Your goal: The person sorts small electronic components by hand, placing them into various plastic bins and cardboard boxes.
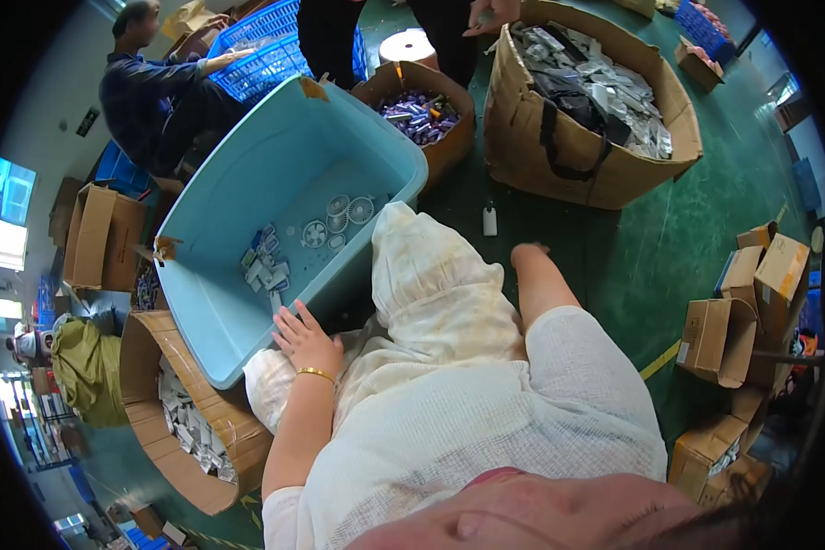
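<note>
My left hand (308,345), a gold bracelet at its wrist, is open with fingers spread at the near rim of a big light-blue plastic bin (213,316). Inside the bin lie a heap of small white and blue-grey pieces (266,266) and several round white fan-like parts (337,223). Beyond my right knee, my right hand (529,250) hangs low over the floor; its fingers are mostly hidden, so its grip does not show. Closest to it on the green floor lies a small white flat object (489,221), apart from the hand.
Behind the bin, a carton of purple cylinders (422,117) stands beside a large carton (559,174) of silvery packets with a black strap. Another carton (238,431) stands at left. One person (160,101) reaches into a blue crate (266,55); another stands beyond. More boxes (720,339) stack at right.
</note>
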Demonstrator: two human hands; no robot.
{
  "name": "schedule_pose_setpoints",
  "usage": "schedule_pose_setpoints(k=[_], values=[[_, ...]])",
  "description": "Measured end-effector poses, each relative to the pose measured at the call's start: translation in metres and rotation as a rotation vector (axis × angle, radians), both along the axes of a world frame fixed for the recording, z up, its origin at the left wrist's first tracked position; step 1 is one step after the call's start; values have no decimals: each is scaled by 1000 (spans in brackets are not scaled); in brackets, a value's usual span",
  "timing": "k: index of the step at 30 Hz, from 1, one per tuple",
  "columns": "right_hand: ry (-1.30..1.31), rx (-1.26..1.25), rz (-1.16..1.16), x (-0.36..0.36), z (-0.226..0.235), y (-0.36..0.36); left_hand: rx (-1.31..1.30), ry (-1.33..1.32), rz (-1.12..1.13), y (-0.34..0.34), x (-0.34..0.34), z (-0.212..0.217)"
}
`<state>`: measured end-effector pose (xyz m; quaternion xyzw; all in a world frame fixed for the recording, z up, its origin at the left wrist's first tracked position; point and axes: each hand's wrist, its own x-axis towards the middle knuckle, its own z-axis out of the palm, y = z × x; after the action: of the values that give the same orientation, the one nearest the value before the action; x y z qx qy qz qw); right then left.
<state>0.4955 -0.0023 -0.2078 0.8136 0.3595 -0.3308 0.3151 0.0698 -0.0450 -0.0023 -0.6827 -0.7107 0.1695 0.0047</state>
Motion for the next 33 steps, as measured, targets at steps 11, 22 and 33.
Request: schedule_pose_setpoints(k=[11, 22, 33], values=[[124, 343, -13, 0, -23, 86, 16, 87, -26, 1, -5, -17], [134, 286, 25, 21, -80, 118, -2, 55, -107, 1, -13, -17], [75, 839, 0, 6, -52, 100, -17, -11, -29, 0, -8, -14]])
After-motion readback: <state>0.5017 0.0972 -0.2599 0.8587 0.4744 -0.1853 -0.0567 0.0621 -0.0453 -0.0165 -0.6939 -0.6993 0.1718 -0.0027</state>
